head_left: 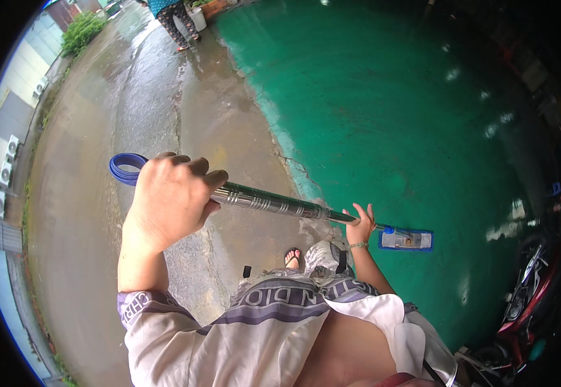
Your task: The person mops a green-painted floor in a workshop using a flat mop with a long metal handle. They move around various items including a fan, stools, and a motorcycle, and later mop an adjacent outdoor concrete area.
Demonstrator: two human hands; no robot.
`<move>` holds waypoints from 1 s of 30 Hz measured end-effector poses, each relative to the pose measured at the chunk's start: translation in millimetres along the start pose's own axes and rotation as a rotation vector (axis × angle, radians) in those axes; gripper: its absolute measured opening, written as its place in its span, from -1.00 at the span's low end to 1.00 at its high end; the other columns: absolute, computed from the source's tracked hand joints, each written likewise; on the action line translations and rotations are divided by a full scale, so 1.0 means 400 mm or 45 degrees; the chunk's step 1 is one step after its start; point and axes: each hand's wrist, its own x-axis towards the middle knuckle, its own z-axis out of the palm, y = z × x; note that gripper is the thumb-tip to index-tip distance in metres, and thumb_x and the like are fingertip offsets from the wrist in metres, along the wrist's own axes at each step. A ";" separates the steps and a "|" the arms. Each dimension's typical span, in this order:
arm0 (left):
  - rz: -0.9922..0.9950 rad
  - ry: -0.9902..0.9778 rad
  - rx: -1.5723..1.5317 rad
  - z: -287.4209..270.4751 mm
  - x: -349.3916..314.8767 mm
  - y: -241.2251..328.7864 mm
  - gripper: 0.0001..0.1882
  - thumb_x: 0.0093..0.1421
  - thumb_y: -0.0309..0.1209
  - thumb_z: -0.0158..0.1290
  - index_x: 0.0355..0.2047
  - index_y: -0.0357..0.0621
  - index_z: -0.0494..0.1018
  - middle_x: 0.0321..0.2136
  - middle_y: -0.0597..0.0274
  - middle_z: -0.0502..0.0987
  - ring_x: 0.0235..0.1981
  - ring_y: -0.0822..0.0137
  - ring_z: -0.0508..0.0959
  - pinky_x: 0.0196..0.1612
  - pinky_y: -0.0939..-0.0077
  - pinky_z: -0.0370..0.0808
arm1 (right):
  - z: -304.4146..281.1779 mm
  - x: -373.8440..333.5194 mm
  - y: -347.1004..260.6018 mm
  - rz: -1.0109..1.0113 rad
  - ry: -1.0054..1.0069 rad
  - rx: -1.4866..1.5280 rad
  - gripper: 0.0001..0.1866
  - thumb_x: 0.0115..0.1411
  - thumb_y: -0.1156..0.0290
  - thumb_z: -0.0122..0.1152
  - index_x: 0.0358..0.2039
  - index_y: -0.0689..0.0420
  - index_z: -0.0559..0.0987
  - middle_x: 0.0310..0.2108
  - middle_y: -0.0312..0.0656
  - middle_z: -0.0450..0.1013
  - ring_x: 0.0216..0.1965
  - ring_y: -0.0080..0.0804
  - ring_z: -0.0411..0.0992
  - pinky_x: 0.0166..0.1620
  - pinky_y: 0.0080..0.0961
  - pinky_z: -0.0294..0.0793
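Observation:
A flat mop (pixel 280 205) with a shiny metal pole slants across the middle of the view. My left hand (pixel 170 200) is wrapped round the pole's upper end, just beside its blue hanging loop (pixel 125 169). Lower down, my right hand (pixel 360 227) is round the pole with some fingers raised, and a green bracelet sits on that wrist. The rectangular mop head (pixel 407 240), blue at its rim with a pale top plate, is over the green floor to the right, a little past my right hand. Whether its pad touches the floor is hard to tell.
Smooth green floor (pixel 370 116) lies to the right, meeting wet grey concrete (pixel 229 116) along a cracked edge. A red motorbike (pixel 532 309) stands at the lower right. Far off, a person (pixel 176 22) stands near a white bucket (pixel 196 18). A building wall (pixel 10 116) runs along the left.

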 end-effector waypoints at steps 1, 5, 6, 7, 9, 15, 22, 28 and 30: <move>-0.063 -0.018 0.013 -0.017 -0.004 -0.030 -0.63 -0.31 -0.32 0.29 -0.38 0.03 0.54 -0.61 0.31 0.44 -0.52 0.22 0.49 -0.39 0.34 0.39 | 0.038 0.031 -0.049 -0.056 -0.057 0.022 -0.55 -0.13 0.07 0.41 -0.16 -0.17 0.60 0.22 -0.01 0.15 0.25 0.07 0.03 0.23 0.23 -0.18; -0.355 -0.159 0.072 -0.051 -0.007 -0.126 -0.66 -0.23 -0.30 0.28 -0.35 0.02 0.54 -0.59 0.29 0.44 -0.47 0.24 0.51 -0.33 0.34 0.41 | 0.176 0.172 -0.232 -0.325 -0.222 0.077 -0.59 -0.13 0.12 0.41 -0.20 -0.15 0.62 0.20 -0.01 0.19 0.23 0.02 0.08 0.23 0.27 -0.22; -0.423 -0.155 0.096 -0.053 -0.001 -0.139 -0.66 -0.22 -0.31 0.28 -0.35 0.01 0.53 -0.59 0.29 0.44 -0.47 0.25 0.51 -0.33 0.34 0.40 | 0.217 0.208 -0.272 -0.362 -0.279 0.142 -0.59 -0.14 0.12 0.41 -0.21 -0.13 0.62 0.19 -0.02 0.20 0.22 0.03 0.09 0.22 0.29 -0.21; -0.448 -0.133 0.135 -0.041 -0.001 -0.164 -0.65 -0.21 -0.31 0.28 -0.34 0.00 0.52 -0.60 0.29 0.43 -0.48 0.25 0.50 -0.33 0.34 0.40 | 0.260 0.232 -0.313 -0.390 -0.288 0.181 -0.61 -0.14 0.13 0.42 -0.24 -0.13 0.63 0.18 -0.05 0.22 0.22 0.02 0.09 0.21 0.32 -0.20; -0.526 -0.123 0.162 -0.039 0.036 -0.202 -0.64 -0.22 -0.31 0.28 -0.34 -0.01 0.52 -0.61 0.30 0.41 -0.50 0.25 0.48 -0.34 0.34 0.38 | 0.334 0.322 -0.396 -0.460 -0.339 0.220 -0.64 -0.13 0.16 0.42 -0.25 -0.13 0.63 0.17 -0.07 0.23 0.22 0.02 0.10 0.21 0.31 -0.20; -0.594 -0.039 0.330 -0.046 0.280 -0.302 -0.59 -0.26 -0.28 0.25 -0.31 -0.03 0.50 -0.62 0.29 0.35 -0.53 0.25 0.43 -0.39 0.34 0.35 | 0.484 0.640 -0.589 -0.591 -0.442 0.293 -0.65 -0.08 0.11 0.39 -0.25 -0.09 0.62 0.11 -0.02 0.28 0.20 0.01 0.14 0.22 0.28 -0.21; -0.536 0.015 0.598 -0.129 0.536 -0.387 -0.60 -0.20 -0.27 0.20 -0.29 -0.12 0.49 -0.58 0.24 0.32 -0.54 0.23 0.39 -0.40 0.31 0.33 | 0.609 0.880 -0.802 -0.725 -0.558 0.386 -0.68 -0.09 0.11 0.40 -0.36 -0.01 0.63 -0.06 0.07 0.40 0.09 -0.05 0.27 0.15 -0.06 0.10; -0.509 0.005 0.649 -0.096 0.692 -0.553 -0.61 -0.13 -0.29 0.17 -0.25 -0.16 0.47 -0.56 0.21 0.32 -0.52 0.22 0.38 -0.41 0.31 0.32 | 0.736 1.047 -0.938 -0.768 -0.482 0.482 -0.75 -0.06 0.12 0.36 -0.50 0.01 0.63 -0.35 -0.05 0.53 0.02 -0.12 0.34 0.18 -0.22 0.13; -0.501 0.014 0.666 -0.073 0.758 -0.626 -0.62 -0.11 -0.30 0.16 -0.24 -0.16 0.47 -0.55 0.21 0.32 -0.52 0.23 0.38 -0.41 0.31 0.32 | 0.806 1.128 -0.988 -0.797 -0.465 0.478 -0.77 -0.06 0.14 0.37 -0.50 0.01 0.62 -0.34 -0.06 0.53 0.01 -0.10 0.35 0.17 -0.19 0.16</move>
